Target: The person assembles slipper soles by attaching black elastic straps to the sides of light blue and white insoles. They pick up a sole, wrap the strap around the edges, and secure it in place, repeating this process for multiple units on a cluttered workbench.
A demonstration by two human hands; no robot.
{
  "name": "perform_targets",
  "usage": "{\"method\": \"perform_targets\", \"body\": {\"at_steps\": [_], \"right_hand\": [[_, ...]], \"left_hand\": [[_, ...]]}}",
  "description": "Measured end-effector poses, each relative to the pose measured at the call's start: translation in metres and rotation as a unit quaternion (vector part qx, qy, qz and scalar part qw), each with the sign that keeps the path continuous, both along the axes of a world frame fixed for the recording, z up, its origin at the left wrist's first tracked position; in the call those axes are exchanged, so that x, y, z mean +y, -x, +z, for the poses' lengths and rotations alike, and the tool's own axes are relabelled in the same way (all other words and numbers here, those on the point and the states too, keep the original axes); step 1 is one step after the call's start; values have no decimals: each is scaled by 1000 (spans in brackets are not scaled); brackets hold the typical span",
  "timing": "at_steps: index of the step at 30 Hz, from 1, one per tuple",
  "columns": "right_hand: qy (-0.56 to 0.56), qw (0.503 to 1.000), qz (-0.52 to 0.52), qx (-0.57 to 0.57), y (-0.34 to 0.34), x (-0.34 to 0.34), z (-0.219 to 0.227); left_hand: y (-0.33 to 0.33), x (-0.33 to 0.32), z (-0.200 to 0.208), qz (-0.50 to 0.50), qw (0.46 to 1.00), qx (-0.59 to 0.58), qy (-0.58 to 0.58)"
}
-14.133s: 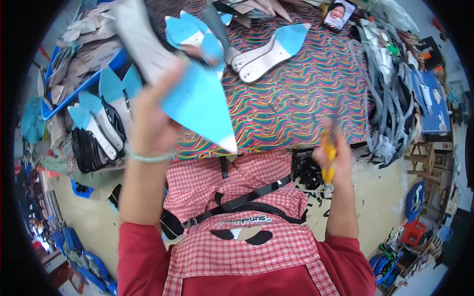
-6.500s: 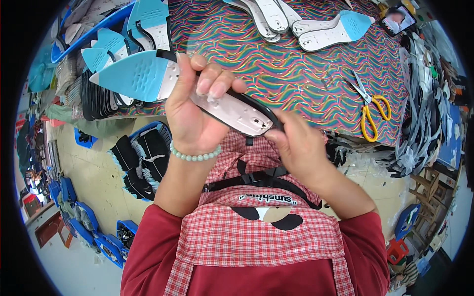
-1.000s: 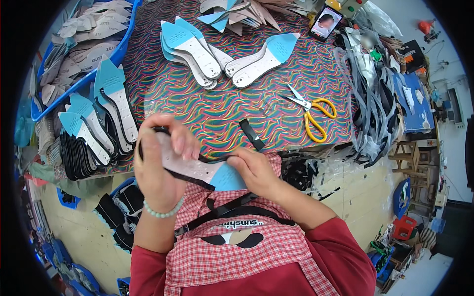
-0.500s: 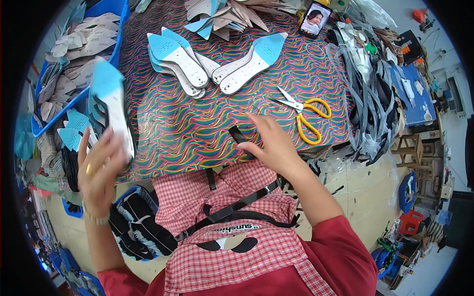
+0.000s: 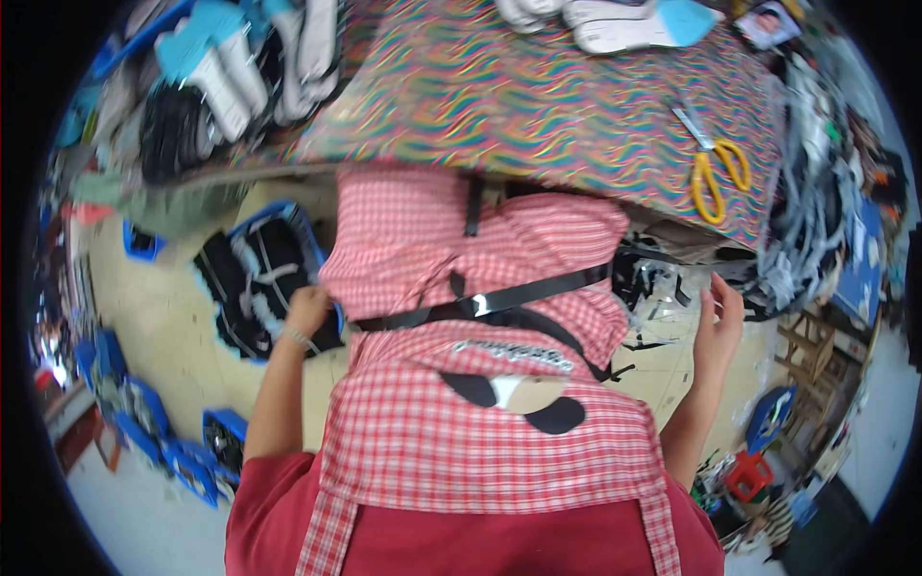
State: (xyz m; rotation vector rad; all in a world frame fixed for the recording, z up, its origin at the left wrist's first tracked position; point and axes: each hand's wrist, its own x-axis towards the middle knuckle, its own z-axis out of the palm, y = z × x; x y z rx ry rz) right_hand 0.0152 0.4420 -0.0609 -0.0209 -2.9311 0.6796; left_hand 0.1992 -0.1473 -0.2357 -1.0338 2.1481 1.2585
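Restocking, it seems: left hand (image 5: 305, 309) at 9 o'clock reaches the floor bin (image 5: 252, 288), grip unclear; right hand (image 5: 718, 322) spread, empty.

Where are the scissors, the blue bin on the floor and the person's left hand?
Scissors (image 5: 713, 173): head view, on the yellow handles.
Blue bin (image 5: 257, 219): head view, on its blue rim.
Left hand (image 5: 307, 309): head view, on the back of the hand, at the bin.
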Motion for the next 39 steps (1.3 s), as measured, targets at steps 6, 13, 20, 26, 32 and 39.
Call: {"method": "perform_targets", "body": {"at_steps": [6, 13, 20, 26, 32, 39], "right_hand": [[216, 934, 247, -139, 16, -168, 12], [286, 712, 636, -86, -12, -368, -1], [250, 771, 579, -82, -13, -417, 2], [470, 549, 413, -554, 23, -376, 36], [420, 622, 415, -515, 42, -332, 10], [280, 748, 582, -151, 35, -345, 28]], "left_hand": [[-23, 55, -32, 334, 851, 76, -399], [25, 36, 88, 417, 647, 406, -492], [60, 84, 188, 362, 624, 456, -521], [67, 47, 108, 453, 538, 432, -564], [85, -20, 138, 361, 548, 534, -534], [77, -65, 140, 218, 565, 603, -520]]}}
